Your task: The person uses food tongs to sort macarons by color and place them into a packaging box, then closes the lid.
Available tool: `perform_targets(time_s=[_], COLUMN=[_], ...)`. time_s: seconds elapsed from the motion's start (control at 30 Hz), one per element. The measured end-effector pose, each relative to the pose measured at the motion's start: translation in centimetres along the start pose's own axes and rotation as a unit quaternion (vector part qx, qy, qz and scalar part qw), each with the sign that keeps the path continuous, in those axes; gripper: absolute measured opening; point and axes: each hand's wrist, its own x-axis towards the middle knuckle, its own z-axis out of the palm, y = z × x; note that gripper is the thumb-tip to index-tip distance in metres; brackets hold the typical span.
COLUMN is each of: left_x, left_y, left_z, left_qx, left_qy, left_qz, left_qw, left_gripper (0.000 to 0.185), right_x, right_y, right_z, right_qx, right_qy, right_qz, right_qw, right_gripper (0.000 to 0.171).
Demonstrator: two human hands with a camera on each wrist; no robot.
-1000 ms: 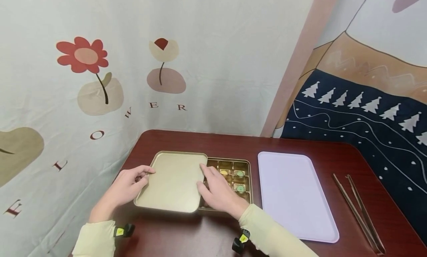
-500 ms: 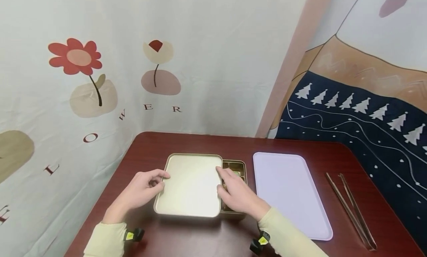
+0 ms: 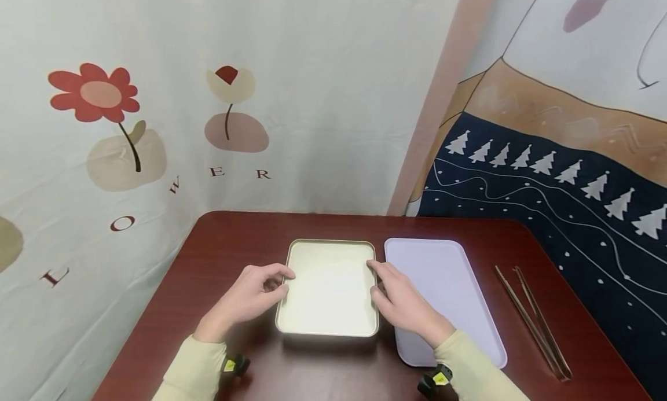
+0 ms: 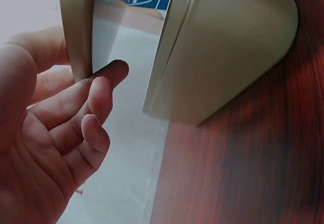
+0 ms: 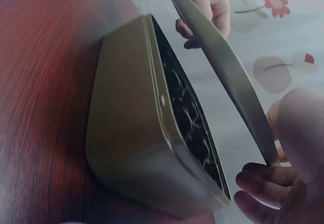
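The flat gold metal lid hangs tilted above the open gold rectangular tin on the dark red wooden table; right hand and left hand grip opposite lid edges

Lid: pale gold, plain. Tin: matching gold outside, dark brown patterned inside. Tray: pale lilac, plain. Surface: dark red-brown wood grain. Sleeves: pale yellow-green. Tongs: brown. Backdrop: cream with red flower print.
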Motion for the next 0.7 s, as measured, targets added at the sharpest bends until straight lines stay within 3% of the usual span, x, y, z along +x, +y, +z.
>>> perform_targets(time_s=[0.17,0.33,0.47,0.7], left_x=[0.6,1.0,0.9,1.1], left_y=[0.3,0.3,0.3,0.7], left_z=[1.1,2.0,2.3,1.9], left_qx=[0.004,0.007,0.011,-0.013], left_qy=[0.020,0.048,0.067,0.040], left_qz=[0.023,0.053,0.059,0.039], left_qw=[0.9995,0.9974,0.9960,0.9983], left_gripper=[0.023,0.023,0.024,0.019], right_x=[-0.4,-0.6,-0.6,-0.9], right_y=[1.1,1.8,2.0,2.1], right_z=[-0.4,-0.3,-0.1,-0.7], right_qx=[0.002,0.022,0.029,0.069], right_qy=[0.026,0.062,0.078,0.071], right_qz=[-0.004,-0.007,-0.013,0.033], right_qw=[1.000,0.998,0.996,0.994], right_gripper=[0.047,0.030,0.024,0.031])
